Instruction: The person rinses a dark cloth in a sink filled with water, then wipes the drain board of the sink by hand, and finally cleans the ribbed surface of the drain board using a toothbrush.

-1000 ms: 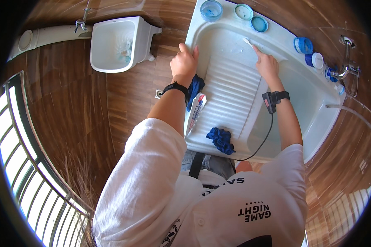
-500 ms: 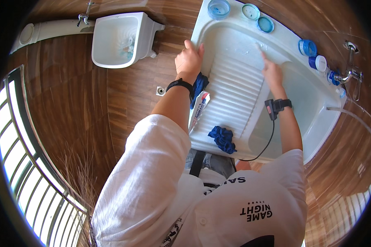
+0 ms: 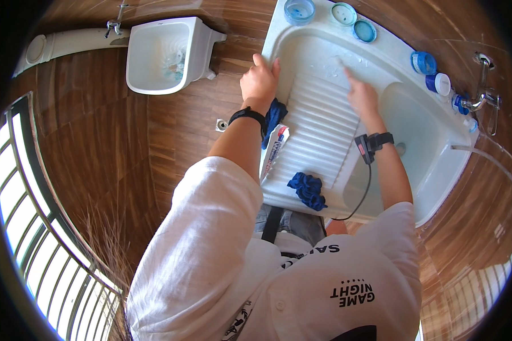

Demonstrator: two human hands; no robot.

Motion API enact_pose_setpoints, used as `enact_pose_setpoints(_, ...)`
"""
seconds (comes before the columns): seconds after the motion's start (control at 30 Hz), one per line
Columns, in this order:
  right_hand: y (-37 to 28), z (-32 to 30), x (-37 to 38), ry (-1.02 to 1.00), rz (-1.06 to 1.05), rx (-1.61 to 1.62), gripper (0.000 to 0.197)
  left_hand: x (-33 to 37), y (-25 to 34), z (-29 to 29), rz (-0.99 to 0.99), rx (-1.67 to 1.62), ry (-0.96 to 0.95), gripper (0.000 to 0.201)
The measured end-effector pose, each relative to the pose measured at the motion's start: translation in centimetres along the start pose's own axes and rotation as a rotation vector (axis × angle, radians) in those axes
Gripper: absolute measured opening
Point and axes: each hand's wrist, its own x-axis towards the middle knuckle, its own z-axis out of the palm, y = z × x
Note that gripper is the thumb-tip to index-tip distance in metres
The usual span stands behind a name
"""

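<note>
My left hand [image 3: 258, 81] grips the left rim of a white washing sink [image 3: 278, 24], its thumb on the inner side and the other fingers partly hidden. My right hand [image 3: 363, 98] is over the smooth upper part of the sink, above the ridged washboard [image 3: 318, 122]. Its index finger is stretched toward the wet surface and the others are curled, with nothing plainly held. Small wet spots or suds [image 3: 333, 71] show near that fingertip. A dark blue cloth [image 3: 276, 115] hangs over the left rim by my left wrist, beside a toothpaste box [image 3: 275, 150].
A crumpled blue cloth [image 3: 307, 190] lies at the washboard's near end. Blue jars [image 3: 299, 12] and lids [image 3: 364, 31] line the far rim. Right of the washboard is a basin [image 3: 421, 136], with a tap [image 3: 483, 102] at its side. A white stool [image 3: 159, 57] lies tipped over.
My right hand has moved left and slightly nearer over the sink, its wrist band and cable going along. My left hand stays on the rim.
</note>
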Motion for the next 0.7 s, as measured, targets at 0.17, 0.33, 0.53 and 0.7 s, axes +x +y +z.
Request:
enact_pose_setpoints(0.17, -2.1, -1.5, 1.0, -0.009, -0.004, -0.057, 0.051, 0.0, -0.2, 0.1, 0.002, 0.007, 0.016, 0.042)
enact_pose_setpoints(0.33, -3.2, 0.5, 0.2, -0.008, -0.210, -0.112, 0.049, -0.1, 0.1, 0.0, 0.020, 0.006, 0.056, 0.041)
enact_pose_setpoints(0.53, -4.6, 1.2, 0.0, -0.069, -0.170, -0.013, 0.047, -0.1, 0.0, -0.2, 0.015, 0.001, 0.034, 0.041)
enact_pose_setpoints(0.7, -5.1, 0.9, 0.8, 0.019, 0.043, 0.132, 0.049, 0.0, 0.0, 0.0, 0.021, -0.004, 0.045, 0.041)
